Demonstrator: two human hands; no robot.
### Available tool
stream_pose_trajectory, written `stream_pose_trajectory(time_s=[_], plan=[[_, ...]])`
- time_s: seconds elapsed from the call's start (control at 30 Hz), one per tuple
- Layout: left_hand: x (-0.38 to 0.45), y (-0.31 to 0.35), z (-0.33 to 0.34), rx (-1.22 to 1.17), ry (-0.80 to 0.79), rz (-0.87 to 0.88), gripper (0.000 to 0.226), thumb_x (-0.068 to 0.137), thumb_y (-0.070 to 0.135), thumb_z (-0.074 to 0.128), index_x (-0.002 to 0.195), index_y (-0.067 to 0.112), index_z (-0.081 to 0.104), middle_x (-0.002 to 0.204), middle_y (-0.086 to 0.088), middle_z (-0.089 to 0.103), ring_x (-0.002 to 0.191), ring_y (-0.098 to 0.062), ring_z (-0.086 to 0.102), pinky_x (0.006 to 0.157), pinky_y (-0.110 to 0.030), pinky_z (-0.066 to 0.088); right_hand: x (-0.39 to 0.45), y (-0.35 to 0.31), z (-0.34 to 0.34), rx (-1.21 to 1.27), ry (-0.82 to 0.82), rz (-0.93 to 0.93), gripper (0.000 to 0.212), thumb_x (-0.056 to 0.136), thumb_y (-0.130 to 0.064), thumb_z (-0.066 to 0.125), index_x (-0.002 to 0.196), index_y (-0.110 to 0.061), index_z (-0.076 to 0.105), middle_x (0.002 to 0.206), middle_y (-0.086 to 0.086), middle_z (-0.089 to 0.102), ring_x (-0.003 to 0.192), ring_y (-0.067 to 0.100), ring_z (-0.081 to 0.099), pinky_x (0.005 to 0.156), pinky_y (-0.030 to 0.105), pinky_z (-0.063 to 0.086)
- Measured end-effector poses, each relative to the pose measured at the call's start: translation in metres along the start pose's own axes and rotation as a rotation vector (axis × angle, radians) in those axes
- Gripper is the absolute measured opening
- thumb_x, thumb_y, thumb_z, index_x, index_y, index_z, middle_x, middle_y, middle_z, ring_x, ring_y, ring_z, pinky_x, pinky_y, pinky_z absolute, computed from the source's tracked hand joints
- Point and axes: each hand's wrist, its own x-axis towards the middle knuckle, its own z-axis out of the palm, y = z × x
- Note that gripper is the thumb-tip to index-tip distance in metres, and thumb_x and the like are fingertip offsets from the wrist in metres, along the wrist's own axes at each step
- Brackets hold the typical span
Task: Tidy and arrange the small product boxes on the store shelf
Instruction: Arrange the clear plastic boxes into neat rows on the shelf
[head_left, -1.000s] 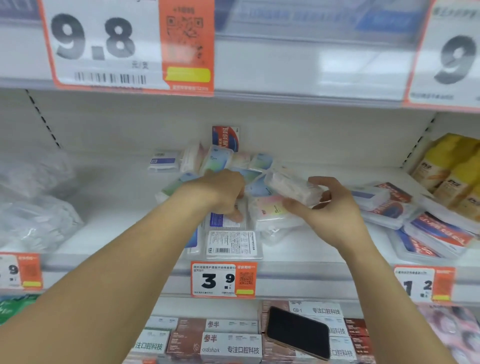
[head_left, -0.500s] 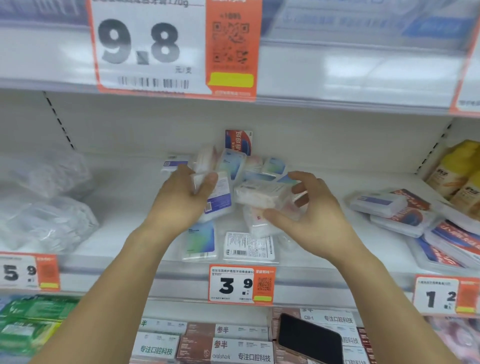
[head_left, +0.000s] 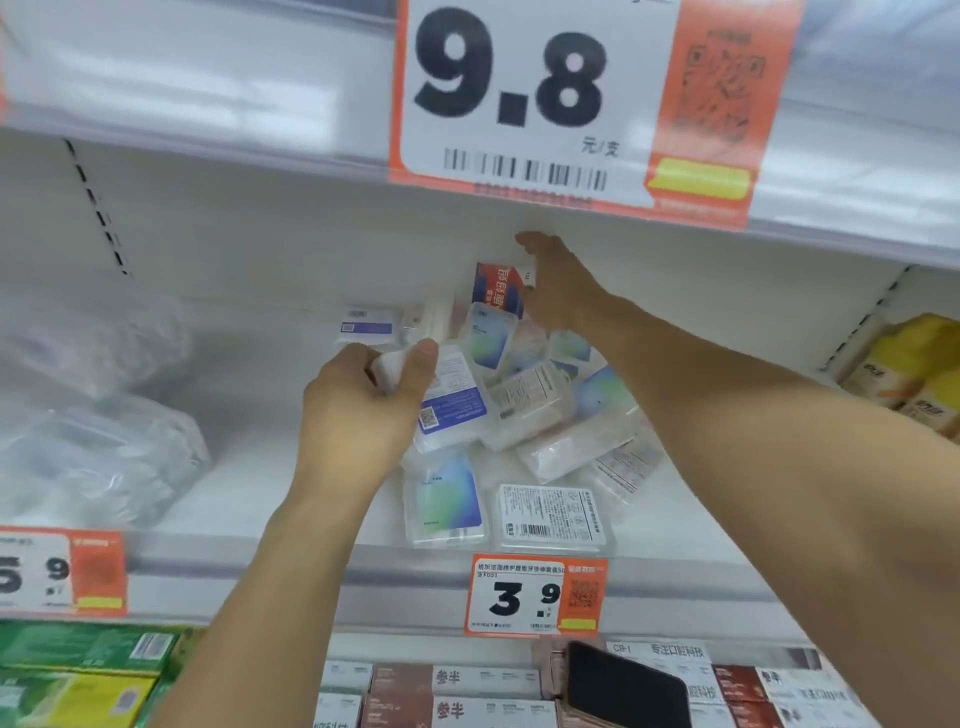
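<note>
Left hand (head_left: 363, 410), thumb and fingers closed around a small clear box (head_left: 389, 369), holds it just left of the heap of small product boxes (head_left: 514, 410) in the middle of the shelf (head_left: 249, 431). Right hand (head_left: 558, 291), fingers spread and gripping nothing, reaches over the heap to the back, touching a red-and-blue carton (head_left: 496, 286) that stands upright against the rear wall. The sensible way to do this step looks to be pulling that odd carton clear, then stacking the clear boxes label-up in rows behind the two already lying flat at the front edge: a blue-green box (head_left: 449, 501) and a white-label box (head_left: 553, 517) above the 3.9 price tag (head_left: 535, 597). Counted, roughly a dozen clear boxes are visible, though overlaps hide some, plus one red-and-blue carton and two hands. The slippery cases could slide if the heap is nudged.
</note>
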Motion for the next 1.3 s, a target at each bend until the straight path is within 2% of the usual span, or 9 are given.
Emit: stream_pose_trajectory(time_s=[0.23,0.37,0.47,0.67,0.9,1.03,1.13,1.23,1.3], plan=[[0.003,0.0,-0.011,-0.042,-0.03,-0.005,0.046,0.086,0.053,0.06,0.084,0.008,0.062,0.073,-0.001,0.066,0.063,-0.011,0.061,0.049,-0.016,0.042,-0.006,0.01,0.009,-0.159,0.061,0.073,0.043,0.09,-0.026,0.069,0.13,-0.015,0.057,0.123,0.007,0.044,0.111,0.033,0.058,0.09,0.036,0.047],[-0.001,0.015,-0.015,-0.121,0.09,0.071,0.04,0.088,0.049,0.061,0.083,0.009,0.055,0.067,-0.004,0.058,0.056,-0.01,0.054,0.046,-0.014,0.037,-0.055,0.004,-0.011,0.237,0.334,0.03,0.023,0.091,-0.016,0.065,0.112,-0.024,0.063,0.121,0.002,0.052,0.091,0.028,0.07,0.084,0.046,0.058],[-0.008,0.03,-0.012,-0.216,0.107,0.087,0.039,0.089,0.047,0.061,0.085,0.009,0.054,0.068,-0.002,0.057,0.053,-0.004,0.051,0.046,-0.012,0.037,-0.11,-0.008,-0.031,0.608,0.401,0.083,0.024,0.086,-0.009,0.069,0.105,-0.024,0.065,0.109,0.003,0.066,0.078,0.018,0.074,0.073,0.038,0.062],[-0.043,0.061,0.027,-0.295,-0.07,0.053,0.034,0.093,0.047,0.054,0.102,0.014,0.053,0.079,0.005,0.062,0.055,0.002,0.055,0.052,-0.009,0.044,-0.215,0.02,-0.063,0.818,0.54,0.217,0.036,0.078,-0.002,0.078,0.108,-0.019,0.068,0.097,-0.011,0.071,0.08,0.003,0.072,0.063,0.011,0.051],[-0.079,0.093,0.089,-0.354,-0.435,-0.135,0.036,0.085,0.025,0.067,0.116,0.026,0.048,0.092,0.008,0.061,0.075,-0.005,0.061,0.061,-0.023,0.05,-0.257,0.117,-0.085,0.698,0.826,0.46,0.056,0.078,-0.01,0.079,0.129,-0.018,0.058,0.119,0.001,0.066,0.079,-0.011,0.066,0.064,0.005,0.051],[-0.1,0.11,0.142,-0.447,-0.518,-0.086,0.045,0.07,0.022,0.07,0.113,0.022,0.055,0.101,0.001,0.066,0.089,-0.017,0.068,0.078,-0.038,0.059,-0.268,0.161,-0.097,0.487,0.851,0.553,0.067,0.07,-0.039,0.073,0.133,-0.03,0.056,0.133,-0.002,0.059,0.109,0.014,0.067,0.093,0.04,0.057],[-0.121,0.119,0.183,-0.47,-0.541,-0.01,0.046,0.067,0.029,0.073,0.109,0.02,0.059,0.099,0.003,0.068,0.09,-0.015,0.069,0.081,-0.041,0.058,-0.276,0.177,-0.111,0.351,0.871,0.548,0.058,0.075,-0.049,0.074,0.127,-0.027,0.061,0.122,0.002,0.065,0.102,0.014,0.068,0.09,0.034,0.057],[-0.137,0.121,0.221,-0.434,-0.584,0.097,0.037,0.076,0.021,0.078,0.107,0.022,0.059,0.09,0.013,0.066,0.084,-0.011,0.068,0.078,-0.029,0.057,-0.275,0.191,-0.124,0.448,0.94,0.48,0.05,0.08,-0.036,0.079,0.124,-0.021,0.059,0.101,-0.019,0.063,0.081,-0.012,0.065,0.078,0.022,0.054],[-0.143,0.121,0.24,-0.421,-0.589,0.117,0.037,0.078,0.02,0.078,0.11,0.021,0.06,0.092,0.013,0.067,0.085,-0.011,0.069,0.079,-0.029,0.057,-0.269,0.202,-0.129,0.445,0.941,0.483,0.052,0.08,-0.031,0.081,0.125,-0.018,0.058,0.095,-0.028,0.056,0.08,-0.01,0.066,0.079,0.023,0.054]])
